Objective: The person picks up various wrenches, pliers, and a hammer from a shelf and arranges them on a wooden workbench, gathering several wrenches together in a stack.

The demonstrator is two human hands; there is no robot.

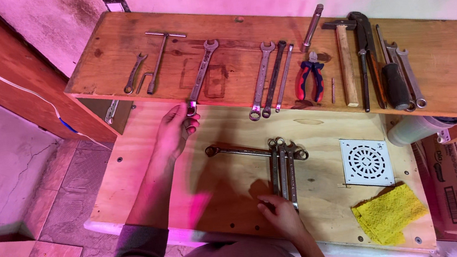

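3 or so spanners [283,165] lie bunched on the lower bench [141,174], the right hand [281,214] pinching their near ends, and 1 more spanner [237,152] lies crosswise beside them. The left hand [173,130] grips the end of a long spanner [202,72] on the upper shelf [439,50], where most tools remain laid out in a row, so by the look of it the gathering is only partly done.

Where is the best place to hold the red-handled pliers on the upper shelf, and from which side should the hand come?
Probably grip the pliers by the two red handles, coming from the front edge of the shelf. The handles point toward the person and are slightly spread, while the jaws point toward the wall. A small bit lies close on one side, wrenches on the other.
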